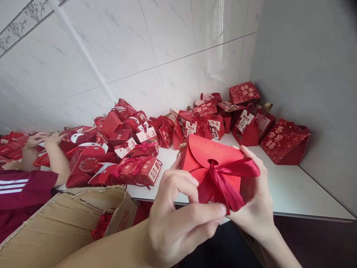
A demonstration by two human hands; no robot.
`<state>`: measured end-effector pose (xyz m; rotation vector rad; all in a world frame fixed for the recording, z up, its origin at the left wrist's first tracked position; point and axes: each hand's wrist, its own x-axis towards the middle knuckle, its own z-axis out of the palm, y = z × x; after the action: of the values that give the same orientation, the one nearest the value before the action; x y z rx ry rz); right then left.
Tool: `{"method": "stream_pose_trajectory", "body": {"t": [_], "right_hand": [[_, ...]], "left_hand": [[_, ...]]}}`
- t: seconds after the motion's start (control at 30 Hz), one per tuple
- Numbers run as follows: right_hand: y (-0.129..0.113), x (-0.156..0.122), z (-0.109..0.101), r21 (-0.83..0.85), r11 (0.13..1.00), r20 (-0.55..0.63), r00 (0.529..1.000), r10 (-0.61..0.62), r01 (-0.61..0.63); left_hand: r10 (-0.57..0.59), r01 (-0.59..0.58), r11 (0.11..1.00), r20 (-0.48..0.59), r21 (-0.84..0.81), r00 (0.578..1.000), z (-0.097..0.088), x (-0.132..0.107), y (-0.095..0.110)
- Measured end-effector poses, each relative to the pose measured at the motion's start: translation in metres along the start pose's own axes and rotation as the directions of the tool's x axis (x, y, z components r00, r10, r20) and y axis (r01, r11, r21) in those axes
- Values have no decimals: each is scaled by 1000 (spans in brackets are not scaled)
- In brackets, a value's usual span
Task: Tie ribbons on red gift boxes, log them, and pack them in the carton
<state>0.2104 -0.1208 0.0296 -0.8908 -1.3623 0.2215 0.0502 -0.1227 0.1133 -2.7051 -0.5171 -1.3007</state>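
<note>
Right in front of me is a small red gift box (205, 149) with a rounded front flap, a round hole and a twisted cord at its upper left. A dark red satin ribbon (223, 184) comes through the hole and is tied in a bow over the front. My right hand (259, 201) wraps the box's right side and supports it from behind. The fingers of my left hand (181, 214) are bent in at the lower left, with the fingertips pinching the bow's lower end. Part of the box's lower front is covered by my left hand.
Several red gift boxes (167, 132) are heaped along the tiled wall on a white tabletop (304, 190). A larger box (286, 143) stands by the grey side wall. An open cardboard carton (41, 230) is at lower left. Beyond it, another person's hands (41, 143) handle red items.
</note>
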Motion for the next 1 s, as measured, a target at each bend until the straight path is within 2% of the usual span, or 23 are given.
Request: {"method": "stream_pose_trajectory", "body": {"t": [0.33,0.5,0.57,0.67,0.73,0.77,0.8,0.87,0.93,1.0], "right_hand": [[-8,-16,60,159,987,200,978,-53,21],[-20,-18,79,142,986,240,963,-123,91],[-23,-20,84,143,984,240,961,-139,107],[-28,-23,88,177,983,278,956,-95,46],[-30,-21,90,196,981,346,936,-59,-10],[-32,-19,92,199,979,389,920,-44,-37],[-33,-17,94,199,978,432,902,-25,-68],[-35,-10,100,224,962,504,864,22,-155],[-34,-6,105,295,922,537,842,55,-249],[-29,-6,108,373,872,539,839,74,-317]], "left_hand": [[-152,150,963,-5,223,988,-50,-55,4],[-172,175,953,-35,248,984,-66,-77,7],[-186,195,955,-61,222,981,-69,-86,5],[-214,233,968,-176,91,961,-74,-100,-7],[-308,306,951,-136,-34,942,-80,-106,-19],[-385,379,920,-55,-99,921,-84,-107,-26],[-476,477,865,47,-157,878,-89,-108,-33],[-652,680,682,197,-269,732,-98,-109,-45],[-799,799,422,241,-429,551,-107,-109,-57],[-901,790,94,285,-606,326,-117,-112,-65]]}}
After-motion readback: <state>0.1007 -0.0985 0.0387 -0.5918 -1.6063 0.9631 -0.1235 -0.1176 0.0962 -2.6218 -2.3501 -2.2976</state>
